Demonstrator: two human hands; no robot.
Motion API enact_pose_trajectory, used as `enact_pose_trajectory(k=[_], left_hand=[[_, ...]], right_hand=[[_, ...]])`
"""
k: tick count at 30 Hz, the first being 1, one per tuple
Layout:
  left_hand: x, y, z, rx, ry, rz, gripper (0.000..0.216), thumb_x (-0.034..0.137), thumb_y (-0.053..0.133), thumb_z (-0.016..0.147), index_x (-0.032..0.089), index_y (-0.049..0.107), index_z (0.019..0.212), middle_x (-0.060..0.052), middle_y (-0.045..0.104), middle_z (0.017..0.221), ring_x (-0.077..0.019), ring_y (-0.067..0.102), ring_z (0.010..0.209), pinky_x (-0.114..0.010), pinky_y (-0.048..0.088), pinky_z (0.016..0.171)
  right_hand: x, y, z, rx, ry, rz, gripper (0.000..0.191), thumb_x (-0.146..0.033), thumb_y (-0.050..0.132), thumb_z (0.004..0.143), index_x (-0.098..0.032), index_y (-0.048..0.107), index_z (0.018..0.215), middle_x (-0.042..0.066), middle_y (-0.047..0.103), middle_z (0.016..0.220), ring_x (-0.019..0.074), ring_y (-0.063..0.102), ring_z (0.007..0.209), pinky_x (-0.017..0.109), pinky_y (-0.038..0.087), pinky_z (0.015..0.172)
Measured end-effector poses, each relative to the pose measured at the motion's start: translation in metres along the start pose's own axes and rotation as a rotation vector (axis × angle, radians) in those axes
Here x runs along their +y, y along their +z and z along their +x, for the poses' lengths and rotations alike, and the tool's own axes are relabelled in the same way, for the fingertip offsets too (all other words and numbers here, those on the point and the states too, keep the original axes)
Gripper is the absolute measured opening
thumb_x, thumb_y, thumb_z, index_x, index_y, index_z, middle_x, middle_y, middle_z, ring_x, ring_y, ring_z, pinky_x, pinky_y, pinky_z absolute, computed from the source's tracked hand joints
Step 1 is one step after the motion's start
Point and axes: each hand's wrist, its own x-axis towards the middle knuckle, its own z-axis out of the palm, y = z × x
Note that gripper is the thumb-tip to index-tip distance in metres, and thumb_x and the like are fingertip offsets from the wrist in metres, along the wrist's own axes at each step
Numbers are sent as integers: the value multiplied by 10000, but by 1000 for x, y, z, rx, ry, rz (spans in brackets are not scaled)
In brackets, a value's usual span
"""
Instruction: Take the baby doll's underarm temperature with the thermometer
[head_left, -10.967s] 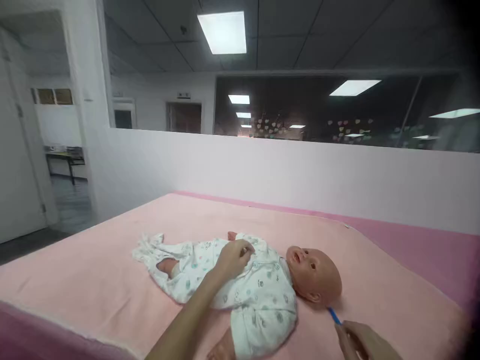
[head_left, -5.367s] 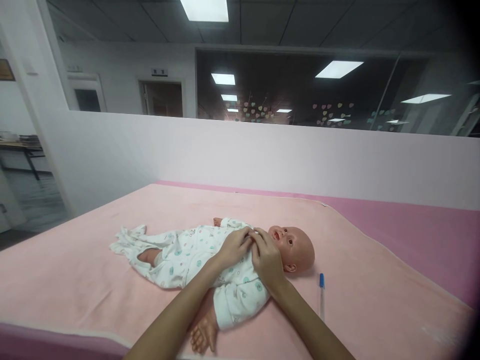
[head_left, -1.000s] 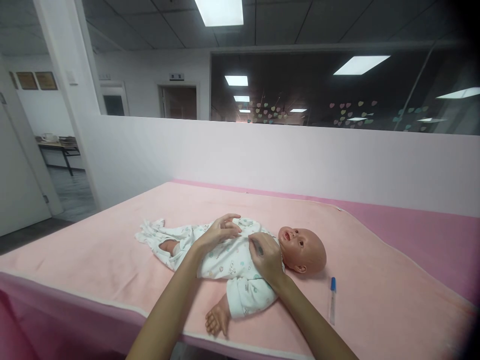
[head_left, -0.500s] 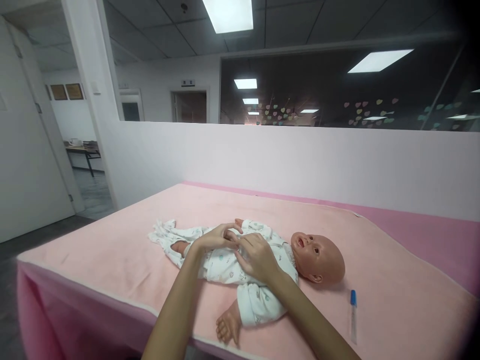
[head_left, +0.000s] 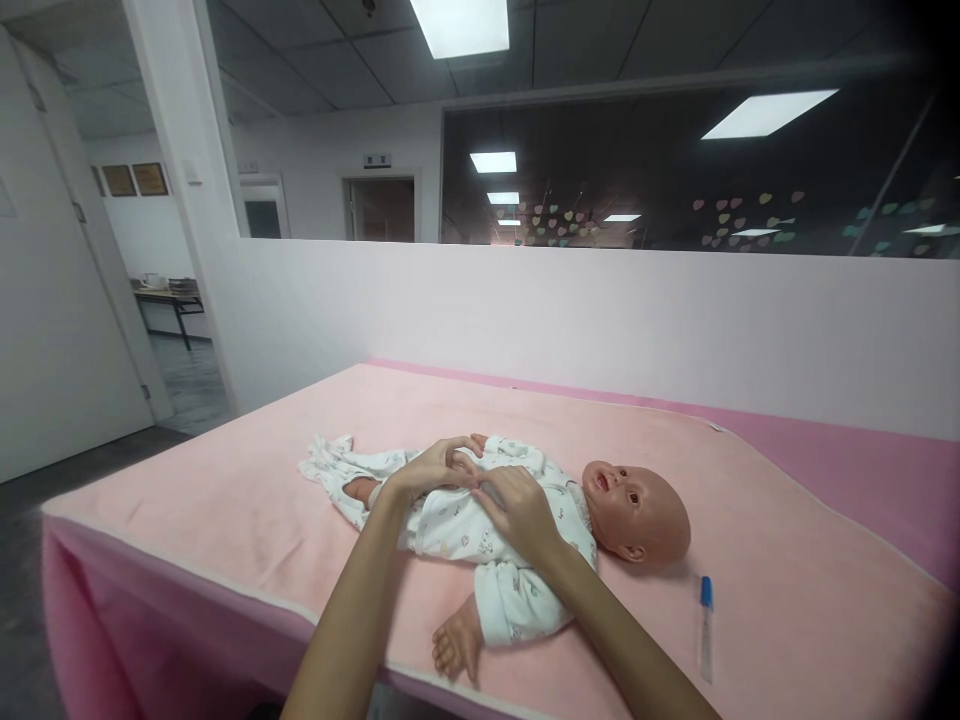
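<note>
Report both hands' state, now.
Left hand: fingers curled on the doll's romper; grip cannot be told.
Right hand: fingertips on the romper's front; grip cannot be told.

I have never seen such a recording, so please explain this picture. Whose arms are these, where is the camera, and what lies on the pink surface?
No machine here: a person wears one camera on the head, looking forward and down, so both bare arms are that person's own. On the pink blanket lies a baby doll on its back, in a white patterned romper. The left hand and the right hand rest on the romper's front, fingertips close together; whether they pinch the cloth, I cannot tell. Near the doll's head lies a thin stick with a blue cap, untouched.
</note>
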Motion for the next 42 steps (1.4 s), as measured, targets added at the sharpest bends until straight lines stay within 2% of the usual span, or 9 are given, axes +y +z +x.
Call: enact_pose_trajectory(k=[7, 18, 28, 35, 39, 42], left_hand=[[-3, -2, 2, 1, 3, -33, 378, 238, 725, 564, 153, 545, 886, -18, 633, 697, -91, 526, 566, -186, 336, 520], [-6, -3, 3, 13, 6, -72, 349, 226, 746, 556, 150, 583, 855, -21, 660, 671, -114, 573, 590, -189, 369, 533], [-6, -4, 3, -30, 3, -76, 234, 219, 733, 603, 124, 620, 786, -18, 647, 658, -103, 576, 611, -184, 378, 570], [-6, -4, 3, -17, 22, -79, 242, 226, 718, 623, 126, 615, 818, -12, 629, 664, -102, 568, 636, -188, 393, 607], [-2, -2, 3, -67, 26, -41, 250, 235, 694, 638, 130, 611, 850, -34, 637, 739, -116, 575, 689, -199, 404, 639], [2, 0, 3, -51, 20, 79, 247, 261, 657, 663, 134, 612, 870, -49, 641, 783, -133, 579, 727, -220, 416, 667]], right_hand=[[-1, -1, 0, 52, 31, 58, 84, -246, 524, 825, -216, 597, 855, 8, 645, 802, 150, 566, 759, 280, 406, 710], [-2, 1, -1, 26, 159, 152, 61, -265, 551, 812, -230, 596, 833, 2, 642, 803, 175, 538, 762, 299, 388, 702], [-2, 5, 0, 33, 80, 114, 91, -183, 500, 832, -208, 587, 840, 1, 616, 725, 153, 515, 700, 283, 378, 686], [-6, 0, 0, 11, 87, 115, 153, -121, 477, 812, -206, 570, 898, 13, 606, 814, 165, 513, 794, 296, 388, 742], [-14, -8, -2, -24, 81, 57, 204, -89, 437, 807, -206, 561, 919, 24, 589, 833, 174, 506, 817, 320, 402, 760], [-24, -29, -10, 0, 58, -27, 253, -100, 439, 798, -201, 539, 1008, 49, 574, 965, 194, 494, 940, 383, 366, 886]])
